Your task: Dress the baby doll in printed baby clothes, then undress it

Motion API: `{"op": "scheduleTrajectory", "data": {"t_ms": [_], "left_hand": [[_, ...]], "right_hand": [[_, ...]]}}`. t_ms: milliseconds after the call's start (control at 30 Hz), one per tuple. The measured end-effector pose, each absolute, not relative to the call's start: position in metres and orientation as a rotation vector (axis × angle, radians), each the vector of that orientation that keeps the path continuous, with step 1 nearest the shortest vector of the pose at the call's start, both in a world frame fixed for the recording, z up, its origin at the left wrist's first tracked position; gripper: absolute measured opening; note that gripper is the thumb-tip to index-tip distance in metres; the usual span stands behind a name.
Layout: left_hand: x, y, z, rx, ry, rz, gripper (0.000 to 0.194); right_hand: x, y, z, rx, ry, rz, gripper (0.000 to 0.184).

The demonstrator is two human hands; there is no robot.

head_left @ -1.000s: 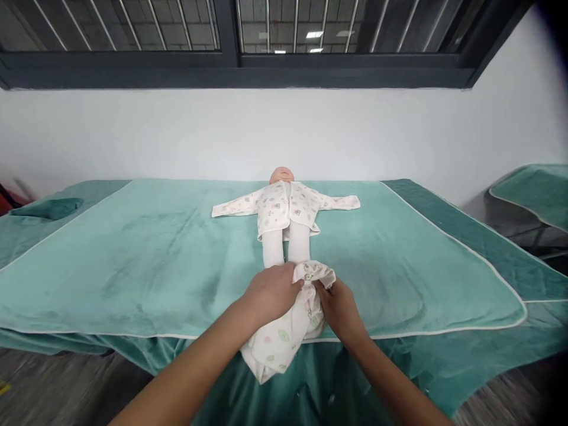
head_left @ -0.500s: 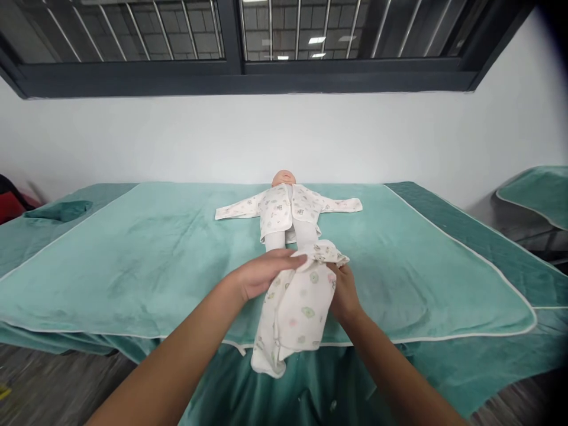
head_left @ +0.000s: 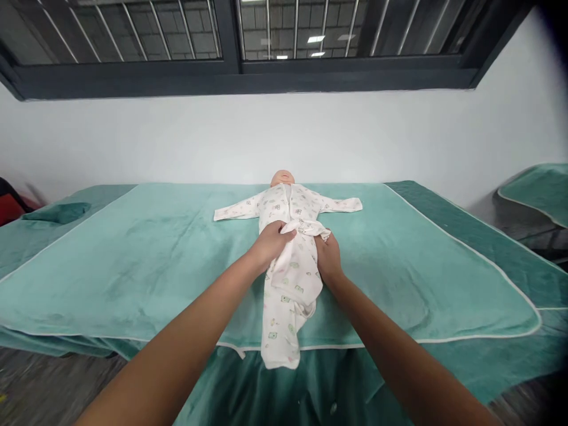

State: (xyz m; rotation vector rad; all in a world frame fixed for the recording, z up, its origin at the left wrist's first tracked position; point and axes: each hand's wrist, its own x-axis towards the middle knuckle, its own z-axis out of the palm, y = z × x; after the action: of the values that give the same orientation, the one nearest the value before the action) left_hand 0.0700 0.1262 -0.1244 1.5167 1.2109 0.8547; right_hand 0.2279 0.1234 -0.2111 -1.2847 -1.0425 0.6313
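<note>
A baby doll (head_left: 283, 177) lies on its back, arms stretched to the sides, in a white printed jacket (head_left: 276, 206). White printed baby trousers (head_left: 289, 284) cover its legs, their waist bunched near the jacket's hem. My left hand (head_left: 271, 242) grips the waistband's left side, thumb on top. On the other side my right hand (head_left: 328, 255) has its fingers closed on the waistband, partly hidden by cloth. One trouser leg hangs toward me past the mat's front edge; the other looks folded up. The doll's legs are hidden.
A light green plush mat (head_left: 133, 260) with white piping lies over a darker green cover (head_left: 488, 266). Behind it rises a white wall (head_left: 186, 139) below a barred window (head_left: 239, 68). Folded green cloth (head_left: 536, 189) sits at the right, and a red and black item (head_left: 11, 201) at the left.
Both hands have moved away from me, up the doll's body, drawing the trousers' waist over its legs to the jacket's hem. One trouser leg now hangs straighter.
</note>
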Motion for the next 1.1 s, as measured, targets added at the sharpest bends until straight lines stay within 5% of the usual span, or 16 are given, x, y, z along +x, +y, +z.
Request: {"op": "scheduleTrajectory", "data": {"t_ms": [400,900,1100], "left_hand": [[0.079,0.169,-0.144,2.226,1.556,0.901,0.011],[0.104,0.153,-0.161,2.768,1.631,0.615,0.037],[0.086,0.145,-0.161,2.437,1.325,0.686,0.066]], "right_hand": [[0.240,0.183,-0.214,-1.246,-1.117,0.542,0.016],[0.248,0.203,-0.223,-1.183,-0.972,0.516,0.014],[0.255,0.208,-0.223,-1.199,-0.923,0.503,0.008]]}}
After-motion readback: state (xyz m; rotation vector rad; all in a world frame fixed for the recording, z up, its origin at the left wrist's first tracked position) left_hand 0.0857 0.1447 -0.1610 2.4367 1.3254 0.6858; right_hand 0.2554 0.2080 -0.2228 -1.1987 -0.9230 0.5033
